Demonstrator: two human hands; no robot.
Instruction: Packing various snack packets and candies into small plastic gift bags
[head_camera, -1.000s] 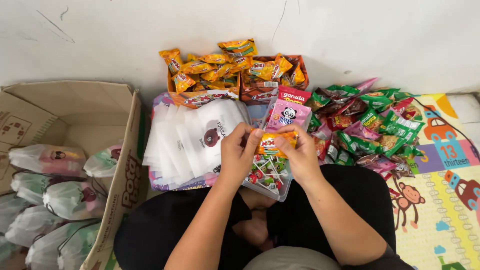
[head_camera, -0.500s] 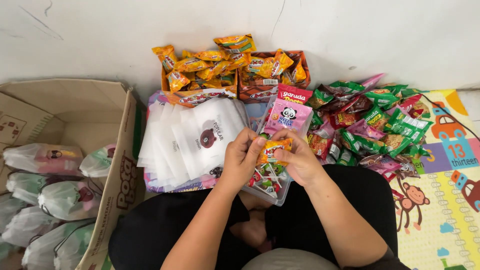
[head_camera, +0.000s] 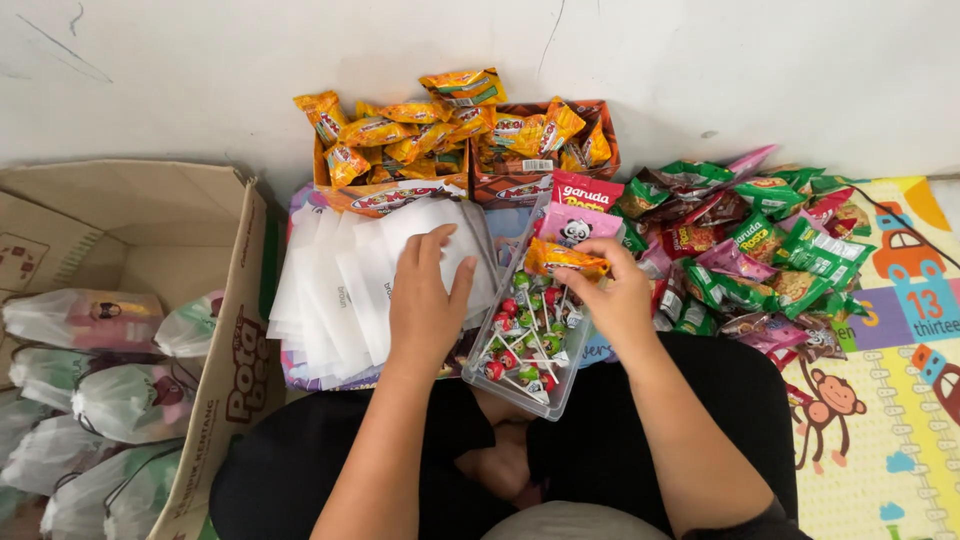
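Snack packet pinched, bag stack pressed

My right hand (head_camera: 612, 297) grips the orange foil snack packet (head_camera: 562, 260), long axis left-right; my left hand (head_camera: 425, 300) lies open on white plastic bags (head_camera: 335, 290).

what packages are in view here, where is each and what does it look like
Orange snack packet: in right hand, crinkled.
White pouches: fanned stack under left hand.
Pink packet: behind lollipop tub.
Orange packets: boxes by wall.
Green and maroon packets: heap at right.

Left hand (head_camera: 425, 300) rests flat on the stack of white pouches (head_camera: 345, 290). Right hand (head_camera: 610, 290) pinches an orange snack packet (head_camera: 562, 260) over the clear lollipop tray (head_camera: 528, 345). Cardboard box (head_camera: 235, 330) stands at left.
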